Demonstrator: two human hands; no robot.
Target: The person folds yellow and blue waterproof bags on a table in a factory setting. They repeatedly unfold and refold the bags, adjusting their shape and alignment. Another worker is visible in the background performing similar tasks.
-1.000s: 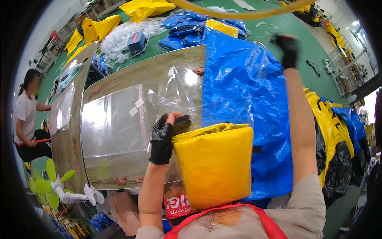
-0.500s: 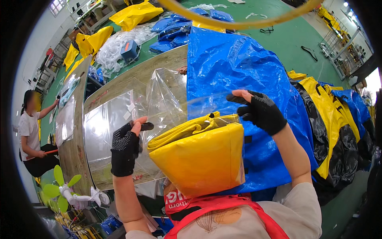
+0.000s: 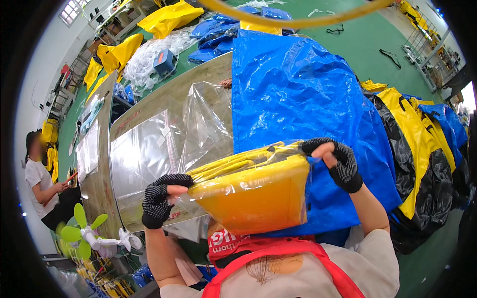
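Note:
A clear plastic bag [image 3: 310, 191] encloses a folded yellow tarpaulin piece [image 3: 253, 198] in front of my chest, above the near edge of the table. My left hand [image 3: 161, 198], in a black dotted glove with bare fingertips, pinches the bag's left upper corner. On the other side, my right hand [image 3: 338, 161], gloved alike, grips the right upper corner with curled fingers. The yellow folds face up along the bag's mouth. Beneath and beyond it, a large blue tarpaulin sheet [image 3: 298, 94] covers the right part of the table.
Flat clear bags [image 3: 144, 149] lie on the wooden table [image 3: 169, 99] at left. A green-bladed fan [image 3: 85, 231] stands near left. One person [image 3: 47, 193] sits at far left holding a red-orange object. Yellow and black tarpaulin bundles [image 3: 417, 144] are heaped at right.
Both hands have closed on the bag's upper corners and moved down slightly. The plastic that stood raised between them now lies close around the yellow tarpaulin. The person at left has drawn an arm in.

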